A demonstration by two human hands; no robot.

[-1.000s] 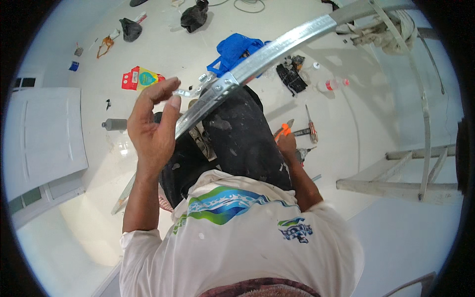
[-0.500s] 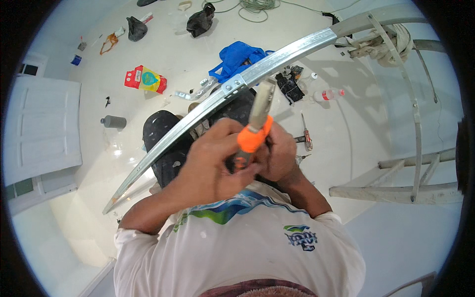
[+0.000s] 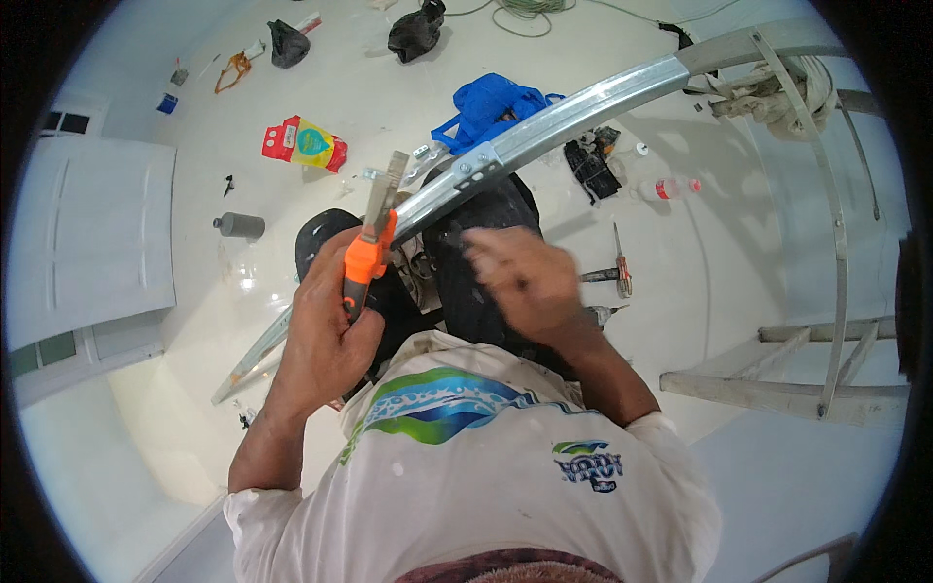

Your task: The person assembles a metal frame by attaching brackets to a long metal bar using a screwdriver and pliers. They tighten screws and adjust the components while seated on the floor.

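My left hand (image 3: 326, 330) is wrapped round the orange-and-grey handle of a hand tool (image 3: 364, 262). Its long metal head points up and away from me; I cannot make out the exact kind. Just right of it, over my dark-trousered leg, my right hand (image 3: 530, 282) is apart from the tool and smeared by motion, so its fingers are unclear. A long galvanised metal rail (image 3: 554, 121) runs slantwise across my knees, partly hidden by the left hand and tool. Midway along it sits a bolted joint plate (image 3: 476, 165).
A blue bag (image 3: 496, 102), black pouch (image 3: 591, 170) and plastic bottle (image 3: 671, 188) lie beyond the rail. Rightward are a screwdriver (image 3: 623, 277) and a ladder (image 3: 777, 394). A red-yellow pouch (image 3: 303, 144) and grey bottle (image 3: 239, 225) lie left.
Both hands were together at the tool. The left hand has carried it left, while the right hand has come off it and moved apart. The view has shifted slightly.
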